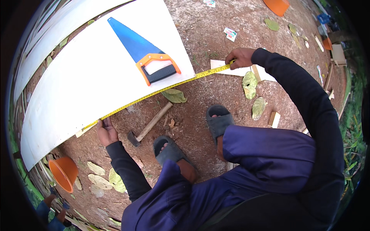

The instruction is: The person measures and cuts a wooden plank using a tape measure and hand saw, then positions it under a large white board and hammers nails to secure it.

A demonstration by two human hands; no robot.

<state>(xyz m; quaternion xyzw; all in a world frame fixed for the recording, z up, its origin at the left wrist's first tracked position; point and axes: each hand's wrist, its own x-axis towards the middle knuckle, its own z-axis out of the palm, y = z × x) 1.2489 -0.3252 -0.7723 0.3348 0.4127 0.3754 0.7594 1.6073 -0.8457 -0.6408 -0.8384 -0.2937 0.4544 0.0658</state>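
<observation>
A yellow tape measure [154,92] is stretched along the near edge of a large white board [77,81], its blade running on past the board's right corner. My right hand [241,58] is closed around the tape's right end, beyond the board; the fingers hide most of what they grip. Lower left, my left hand [107,132] pinches the blade against the board's edge, where the blade extends a little farther left. On the board lies a handsaw [142,52] with a blue blade and an orange and black handle.
A hammer-like tool [150,125] with a wooden handle lies on the dirt near my sandalled feet. Orange buckets [63,173] stand at lower left and top right. Dry leaves [249,84], wood offcuts [274,119] and a pale plank [219,66] lie around. Another person's legs [50,210] show at lower left.
</observation>
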